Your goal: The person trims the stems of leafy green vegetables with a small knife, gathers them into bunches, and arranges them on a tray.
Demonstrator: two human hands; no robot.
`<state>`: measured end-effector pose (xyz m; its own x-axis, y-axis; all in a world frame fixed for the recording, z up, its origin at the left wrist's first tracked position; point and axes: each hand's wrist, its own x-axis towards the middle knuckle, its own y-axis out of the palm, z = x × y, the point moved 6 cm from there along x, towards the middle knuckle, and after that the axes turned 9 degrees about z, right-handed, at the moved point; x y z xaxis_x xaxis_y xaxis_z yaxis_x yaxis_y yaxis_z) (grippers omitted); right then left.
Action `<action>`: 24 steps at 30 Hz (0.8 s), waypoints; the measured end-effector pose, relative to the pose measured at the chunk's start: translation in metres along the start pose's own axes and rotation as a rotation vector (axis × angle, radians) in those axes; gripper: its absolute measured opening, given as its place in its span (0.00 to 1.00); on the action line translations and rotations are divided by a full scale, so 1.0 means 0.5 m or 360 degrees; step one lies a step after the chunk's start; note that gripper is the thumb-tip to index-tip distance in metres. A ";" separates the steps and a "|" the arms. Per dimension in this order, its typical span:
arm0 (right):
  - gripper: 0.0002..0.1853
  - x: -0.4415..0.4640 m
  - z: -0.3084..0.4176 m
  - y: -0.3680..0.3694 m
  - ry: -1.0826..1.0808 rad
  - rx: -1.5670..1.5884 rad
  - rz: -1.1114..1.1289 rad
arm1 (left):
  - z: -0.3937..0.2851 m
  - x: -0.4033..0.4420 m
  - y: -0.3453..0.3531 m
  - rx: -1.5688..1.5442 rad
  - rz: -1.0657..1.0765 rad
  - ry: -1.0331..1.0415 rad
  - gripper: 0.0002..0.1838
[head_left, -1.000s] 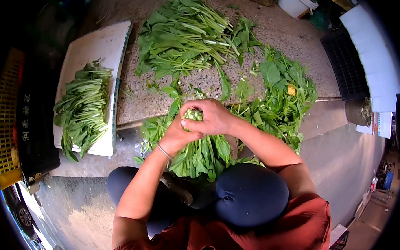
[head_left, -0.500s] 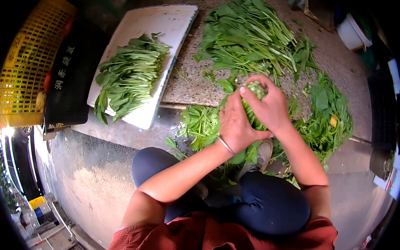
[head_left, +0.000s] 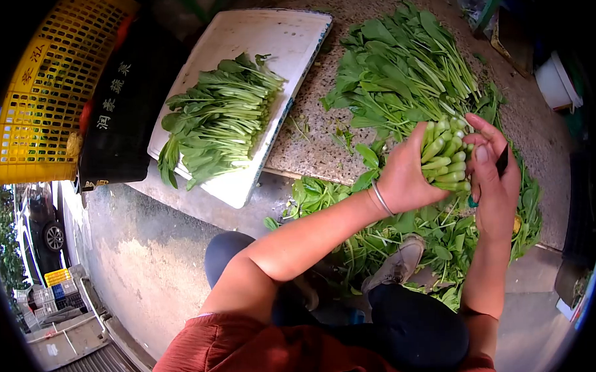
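My left hand (head_left: 406, 175) is wrapped round a bunch of leafy greens (head_left: 444, 153), its pale stem ends facing up toward me. Close against the right side of those stems is my right hand (head_left: 495, 179), fingers curled and thumb bent. A dark pointed piece, which looks like the blade of a small knife (head_left: 502, 161), sticks out between its thumb and fingers; most of it is hidden. Beyond both hands lies a large pile of greens (head_left: 405, 71) on the speckled stone slab (head_left: 322, 129). Loose leaves (head_left: 438, 240) cover the ground below the hands.
On the left, a white board (head_left: 260, 30) carries a row of laid-out greens (head_left: 223, 116). Past it stand a black crate (head_left: 122, 120) and a yellow crate (head_left: 58, 89). A white tub (head_left: 557, 82) is at the far right. My shoe (head_left: 399, 261) rests among the leaves.
Both hands have moved right with the bunch, and its stem ends now face me. My right hand has come off the top of the stems to their side; the dark blade now shows.
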<state>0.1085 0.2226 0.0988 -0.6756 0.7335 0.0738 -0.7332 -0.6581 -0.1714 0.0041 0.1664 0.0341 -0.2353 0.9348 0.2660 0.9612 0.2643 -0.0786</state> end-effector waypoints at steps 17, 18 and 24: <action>0.17 0.064 -0.163 -0.030 0.0437 0.0441 0.0044 | -0.139 0.174 -0.394 0.2208 0.0261 0.0474 0.36; 0.17 0.065 -0.171 -0.028 0.0443 0.0445 0.0050 | -0.132 0.185 -0.422 0.2407 0.0322 0.0525 0.36; 0.15 0.063 -0.191 -0.022 0.0567 0.0364 -0.0045 | 0.112 0.174 -0.589 0.2935 0.1019 -0.0337 0.36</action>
<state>0.1027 0.2692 0.0092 -0.6157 0.7383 -0.2756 -0.7763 -0.6282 0.0513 -0.3075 0.1833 0.0264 -0.1171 0.9490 -0.2926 -0.3665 -0.3152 -0.8754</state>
